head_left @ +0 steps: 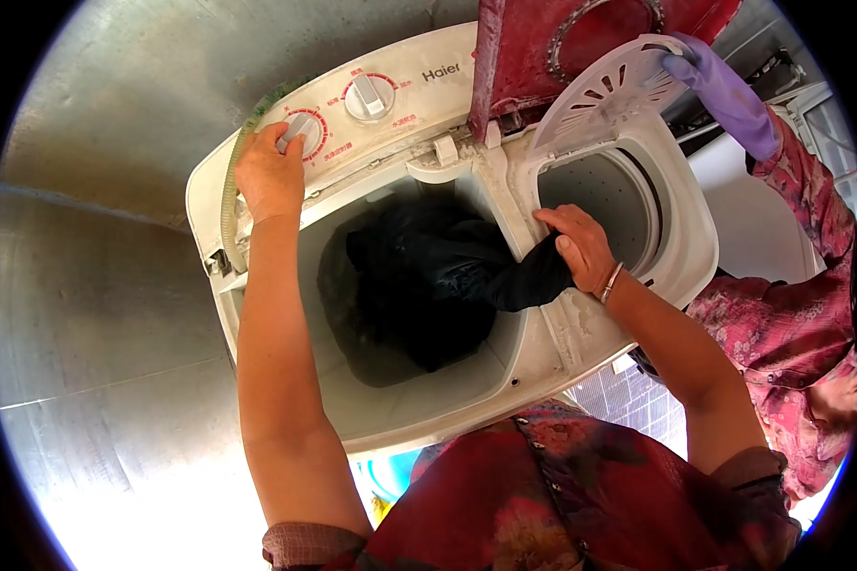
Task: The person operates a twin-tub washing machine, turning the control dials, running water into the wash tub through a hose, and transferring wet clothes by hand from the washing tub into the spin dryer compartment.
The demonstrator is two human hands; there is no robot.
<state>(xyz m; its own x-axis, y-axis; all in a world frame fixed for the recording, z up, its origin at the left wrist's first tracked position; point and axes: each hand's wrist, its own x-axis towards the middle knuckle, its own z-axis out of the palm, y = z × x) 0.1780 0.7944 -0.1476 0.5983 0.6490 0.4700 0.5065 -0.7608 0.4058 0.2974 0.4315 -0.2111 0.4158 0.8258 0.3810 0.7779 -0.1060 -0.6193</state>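
My left hand grips the timer knob at the left of the control panel, thumb and fingers closed about it. Dark, wet cloth lies bunched in the murky water of the wash tub. One end of it is drawn up over the divider, and my right hand, with a bracelet at its wrist, is closed on that end beside the spin tub. The cloth's exact kind cannot be made out. A second knob sits right of the first.
A co-worker's purple-gloved hand holds up the slotted plastic inner lid of the spin tub. The red outer lid stands raised behind it. A ribbed hose runs down the washer's left edge, near a metal wall.
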